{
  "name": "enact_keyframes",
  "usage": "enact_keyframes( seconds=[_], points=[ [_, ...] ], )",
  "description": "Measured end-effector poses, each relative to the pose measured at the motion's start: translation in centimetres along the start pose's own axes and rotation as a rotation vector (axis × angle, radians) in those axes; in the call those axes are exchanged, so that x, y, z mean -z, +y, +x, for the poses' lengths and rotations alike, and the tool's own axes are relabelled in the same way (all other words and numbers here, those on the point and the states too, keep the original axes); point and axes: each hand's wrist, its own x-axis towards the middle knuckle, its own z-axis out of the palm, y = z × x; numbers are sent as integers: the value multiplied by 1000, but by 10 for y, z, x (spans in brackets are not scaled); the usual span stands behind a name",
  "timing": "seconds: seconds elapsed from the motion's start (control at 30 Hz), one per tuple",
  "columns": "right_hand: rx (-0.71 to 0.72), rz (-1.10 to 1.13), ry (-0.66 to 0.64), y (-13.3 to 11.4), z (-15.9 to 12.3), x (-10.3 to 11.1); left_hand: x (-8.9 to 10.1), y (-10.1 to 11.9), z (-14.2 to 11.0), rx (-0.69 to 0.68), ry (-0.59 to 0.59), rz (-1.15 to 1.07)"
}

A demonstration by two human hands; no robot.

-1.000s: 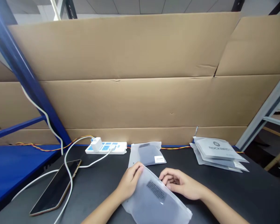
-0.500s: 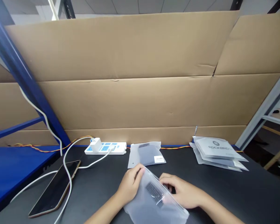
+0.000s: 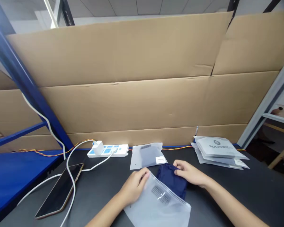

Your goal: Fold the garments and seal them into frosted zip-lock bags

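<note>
Clock as seen in the head view, 12 = far side. Navy cloth item [image 3: 171, 180] sits at the mouth of the frosted zip bag [image 3: 159, 211], at about 1 o'clock from the bag's middle. Its near edge runs behind the mouth; can't tell how much is inside.

Right hand [image 3: 189, 173]: narrow pinch, thumb and fingers on the cloth's upper right edge. Bulk of cloth lies at 8 from that grip. Left hand [image 3: 133, 186]: pinching the bag at the 10 o'clock end of its mouth; cloth is at 2 to 3 from it, apart.

Key relation: visible cloth has its long axis roughly 10-to-4, near parallel to the mouth line. Right hand is nearer, touching.

Around: labelled pouch [image 3: 146, 156] at 10 from cloth, pouch stack [image 3: 219, 149] at 2 from right hand, phone [image 3: 58, 194] at 9 from left hand.
</note>
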Motion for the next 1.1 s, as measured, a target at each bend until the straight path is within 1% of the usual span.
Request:
enact_keyframes(
  seconds=[0.13,0.2,0.27,0.37,0.43,0.5,0.57,0.63,0.67,0.7,0.77,0.8,0.87,0.93,0.97,1.03,1.1],
  points=[
    [-6,-10,65,12,-11,38,11,-12,3,14,110,28],
    [-16,-14,54,17,-23,52,21,-22,7,28,204,53],
    [-32,-19,23,22,-36,61,34,-34,17,51,337,78],
    [-30,-37,-8,23,-47,60,52,-50,43,100,551,110],
    [-21,-53,-14,23,-48,55,60,-59,65,139,655,128],
    [-22,-60,-12,22,-46,50,64,-63,86,175,712,145],
    [-31,-59,-5,21,-44,47,64,-64,100,197,739,167],
    [-42,-49,7,21,-44,45,61,-59,105,190,764,206],
    [-47,-41,11,21,-44,44,58,-54,103,168,769,231],
    [-51,-31,13,21,-44,43,55,-48,98,132,762,260],
    [-51,-6,17,19,-44,40,45,-32,79,24,679,314],
    [-45,8,19,18,-43,36,38,-23,67,-41,598,335],
    [-28,36,20,15,-42,25,24,-3,37,-161,400,360],
    [-26,123,13,11,-40,8,9,17,5,-241,190,394],
    [-34,186,6,8,-40,-3,1,25,-10,-215,141,392],
    [-61,327,-3,2,-42,-27,-16,38,-36,-137,149,352],
    [-86,396,-25,-4,-45,-51,-35,43,-54,-109,136,339]
  ],
)
